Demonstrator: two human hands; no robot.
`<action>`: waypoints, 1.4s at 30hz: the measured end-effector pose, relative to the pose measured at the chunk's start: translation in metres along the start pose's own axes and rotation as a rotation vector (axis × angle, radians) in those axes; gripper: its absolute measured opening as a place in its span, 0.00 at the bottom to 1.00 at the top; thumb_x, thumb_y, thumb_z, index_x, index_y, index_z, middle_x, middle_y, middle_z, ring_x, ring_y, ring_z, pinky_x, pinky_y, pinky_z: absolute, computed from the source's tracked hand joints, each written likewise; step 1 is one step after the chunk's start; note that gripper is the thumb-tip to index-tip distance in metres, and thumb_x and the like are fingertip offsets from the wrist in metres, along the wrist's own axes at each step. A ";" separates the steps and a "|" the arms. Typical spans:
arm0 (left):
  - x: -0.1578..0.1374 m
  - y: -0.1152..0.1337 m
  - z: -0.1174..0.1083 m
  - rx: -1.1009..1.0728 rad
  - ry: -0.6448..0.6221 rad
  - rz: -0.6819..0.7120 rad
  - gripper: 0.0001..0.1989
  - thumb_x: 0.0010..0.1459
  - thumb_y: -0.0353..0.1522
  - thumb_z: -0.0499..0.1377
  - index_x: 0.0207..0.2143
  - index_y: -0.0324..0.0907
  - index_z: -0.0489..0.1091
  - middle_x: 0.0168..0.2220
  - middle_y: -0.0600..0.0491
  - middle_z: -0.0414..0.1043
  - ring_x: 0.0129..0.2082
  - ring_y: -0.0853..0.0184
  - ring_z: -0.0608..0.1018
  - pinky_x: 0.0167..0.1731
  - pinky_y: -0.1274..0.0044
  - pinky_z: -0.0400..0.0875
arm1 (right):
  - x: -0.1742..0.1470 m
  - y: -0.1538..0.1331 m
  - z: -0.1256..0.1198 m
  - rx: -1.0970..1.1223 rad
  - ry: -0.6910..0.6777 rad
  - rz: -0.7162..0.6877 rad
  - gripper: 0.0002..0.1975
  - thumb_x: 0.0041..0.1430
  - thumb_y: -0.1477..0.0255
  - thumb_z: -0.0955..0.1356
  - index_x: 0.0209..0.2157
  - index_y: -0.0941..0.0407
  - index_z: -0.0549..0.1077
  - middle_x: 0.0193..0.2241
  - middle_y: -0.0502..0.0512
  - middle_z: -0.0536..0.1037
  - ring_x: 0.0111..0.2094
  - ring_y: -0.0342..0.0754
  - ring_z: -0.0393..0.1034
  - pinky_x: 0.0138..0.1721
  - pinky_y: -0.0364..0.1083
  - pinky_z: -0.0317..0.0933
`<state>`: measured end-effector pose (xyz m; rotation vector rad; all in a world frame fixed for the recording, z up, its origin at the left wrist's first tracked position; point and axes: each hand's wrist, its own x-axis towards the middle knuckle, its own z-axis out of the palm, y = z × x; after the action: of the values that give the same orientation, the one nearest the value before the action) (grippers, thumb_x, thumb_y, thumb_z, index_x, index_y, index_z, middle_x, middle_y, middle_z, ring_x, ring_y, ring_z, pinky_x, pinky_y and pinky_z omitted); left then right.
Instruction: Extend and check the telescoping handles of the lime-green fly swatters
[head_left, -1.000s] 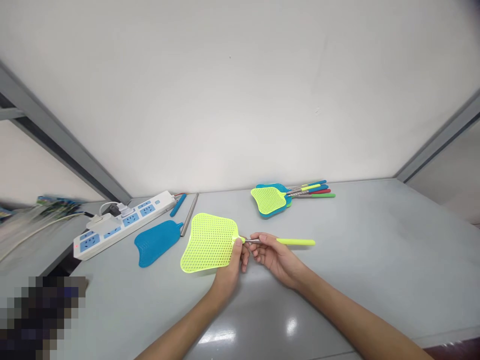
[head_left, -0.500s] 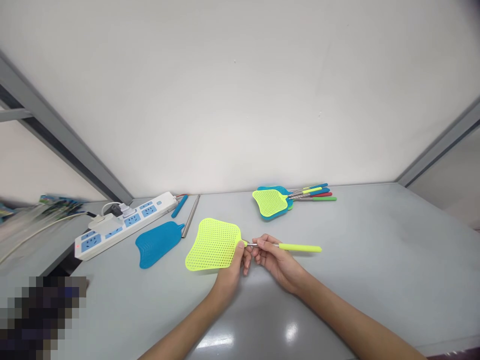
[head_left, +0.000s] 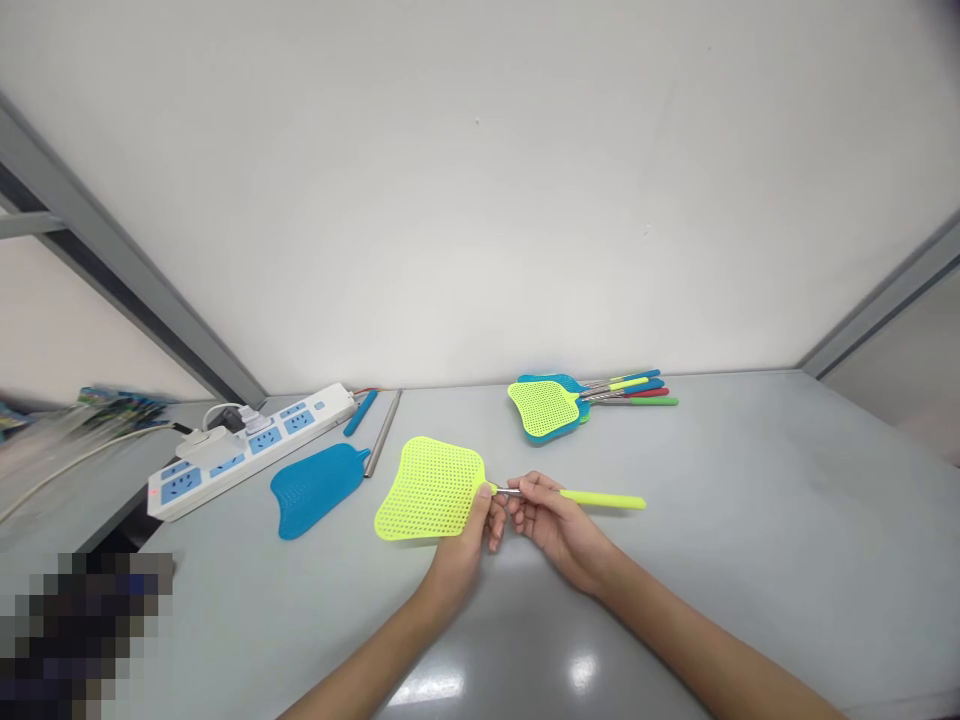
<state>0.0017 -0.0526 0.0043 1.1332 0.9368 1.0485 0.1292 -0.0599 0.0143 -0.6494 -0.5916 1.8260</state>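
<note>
Both hands hold a yellow-green fly swatter [head_left: 435,490] above the grey table, its perforated head to the left and its grip to the right. My left hand [head_left: 474,525] pinches the neck where head meets rod, thumb on top. My right hand [head_left: 555,525] is closed round the thin metal rod, just left of the yellow-green grip. To the left lies a blue swatter head [head_left: 319,488], with a bare metal rod [head_left: 383,433] touching or close to its neck. A short blue grip [head_left: 361,413] rests beside the rod.
Several swatters with coloured grips are stacked [head_left: 551,408] by the wall. A white power strip [head_left: 255,450] with plugs in it stands at the left. Clear plastic packages [head_left: 97,430] lie beyond the frame post. The lower left corner is pixelated.
Almost nothing differs. The view has shifted slightly, and both hands keep their hold on the yellow-green fly swatter.
</note>
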 end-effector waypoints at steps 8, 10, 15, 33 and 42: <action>0.001 -0.001 0.000 -0.029 0.011 -0.006 0.21 0.54 0.44 0.46 0.17 0.40 0.61 0.15 0.57 0.56 0.17 0.73 0.60 0.23 0.78 0.57 | 0.000 -0.001 0.001 -0.001 0.002 -0.007 0.05 0.50 0.73 0.65 0.28 0.60 0.70 0.23 0.52 0.70 0.25 0.40 0.62 0.32 0.42 0.55; 0.001 -0.001 0.000 -0.026 0.016 -0.005 0.21 0.54 0.44 0.46 0.17 0.40 0.60 0.14 0.57 0.56 0.17 0.73 0.60 0.23 0.78 0.57 | 0.000 -0.001 0.002 -0.004 0.006 -0.006 0.05 0.50 0.73 0.65 0.27 0.60 0.70 0.23 0.52 0.70 0.25 0.40 0.62 0.32 0.42 0.55; 0.001 0.000 0.001 -0.033 0.011 -0.025 0.21 0.54 0.45 0.47 0.15 0.40 0.58 0.15 0.57 0.54 0.18 0.72 0.60 0.24 0.78 0.57 | 0.000 -0.001 0.002 -0.007 0.019 -0.005 0.05 0.48 0.71 0.66 0.27 0.59 0.70 0.23 0.52 0.71 0.25 0.41 0.62 0.32 0.43 0.55; 0.000 0.002 0.003 -0.118 0.005 -0.038 0.21 0.54 0.44 0.47 0.16 0.40 0.60 0.16 0.57 0.56 0.19 0.72 0.60 0.26 0.78 0.58 | 0.001 -0.002 0.001 -0.013 0.029 -0.007 0.07 0.47 0.70 0.67 0.28 0.59 0.71 0.23 0.52 0.71 0.25 0.41 0.63 0.33 0.43 0.55; 0.001 0.004 0.004 -0.135 0.034 -0.049 0.22 0.52 0.45 0.48 0.15 0.39 0.59 0.16 0.57 0.55 0.19 0.72 0.60 0.25 0.78 0.58 | 0.000 -0.002 0.000 -0.060 0.030 -0.003 0.10 0.49 0.70 0.65 0.33 0.60 0.73 0.24 0.54 0.72 0.29 0.45 0.66 0.38 0.47 0.56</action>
<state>0.0054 -0.0521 0.0088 0.9788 0.9021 1.0781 0.1302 -0.0589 0.0159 -0.7144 -0.6288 1.7982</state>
